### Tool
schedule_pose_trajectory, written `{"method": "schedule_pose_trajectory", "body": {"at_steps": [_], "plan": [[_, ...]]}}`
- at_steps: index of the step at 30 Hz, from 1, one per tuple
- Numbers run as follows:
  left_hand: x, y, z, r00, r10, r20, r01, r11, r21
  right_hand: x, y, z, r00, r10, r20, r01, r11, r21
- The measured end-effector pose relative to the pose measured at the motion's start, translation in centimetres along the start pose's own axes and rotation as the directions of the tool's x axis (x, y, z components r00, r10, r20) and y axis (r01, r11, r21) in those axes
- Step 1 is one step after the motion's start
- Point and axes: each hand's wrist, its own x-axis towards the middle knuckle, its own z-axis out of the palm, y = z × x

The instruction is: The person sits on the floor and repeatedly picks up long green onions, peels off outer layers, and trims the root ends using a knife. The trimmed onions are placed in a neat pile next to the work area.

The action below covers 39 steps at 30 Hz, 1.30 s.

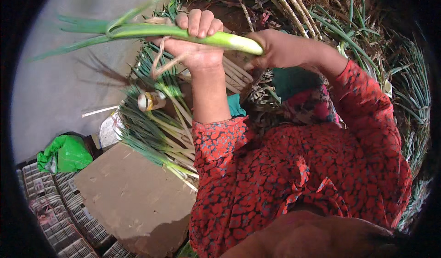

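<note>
"Grey floor (50,97) is filling the far left; what are we holding?"

"A leek (151,30), slanting across the far middle; our left hand (200,56) is curling round it, probably steadying it."

"And farther right?"

"Our right hand (278,46) is meeting its white end; we cannot tell that half-hidden grip."

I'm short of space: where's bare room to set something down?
The brown board, between slatted crates and a spring onion bundle, looks bare on top. The grey floor, bordered by that bundle and the green bag, has room too. Heaped onions crowd the right side.
</note>
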Motion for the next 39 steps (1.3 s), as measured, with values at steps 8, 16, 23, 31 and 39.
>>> {"method": "schedule_pose_trajectory", "body": {"at_steps": [8, 16, 23, 31, 39], "plan": [[0.7, -1.5, 0.4, 0.917, 0.028, -0.397, 0.012, 0.995, 0.097, -0.8, 1.5, -0.4, 0.977, -0.033, -0.209, 0.017, 0.997, -0.075], [-1.4, -5.3, 0.6, 0.797, 0.015, -0.604, 0.22, 0.924, 0.313, -2.3, 2.8, -1.2, 0.881, -0.042, -0.471, -0.31, 0.701, -0.643], [-1.0, -3.5, 1.3, 0.874, 0.045, -0.484, 0.042, 0.985, 0.166, -2.0, -0.4, -1.3, 0.985, 0.1, 0.141, -0.119, 0.984, 0.131], [-0.6, -1.7, 2.5, 0.992, -0.043, 0.121, 0.055, 0.994, -0.099, -6.3, 0.4, 0.9, 0.725, -0.062, 0.685, -0.661, 0.217, 0.719], [-1.2, 1.9, 0.7, 0.842, 0.193, -0.504, -0.12, 0.977, 0.174, -9.0, 1.4, -0.1, 0.995, 0.041, -0.095, -0.051, 0.992, -0.111]]}}
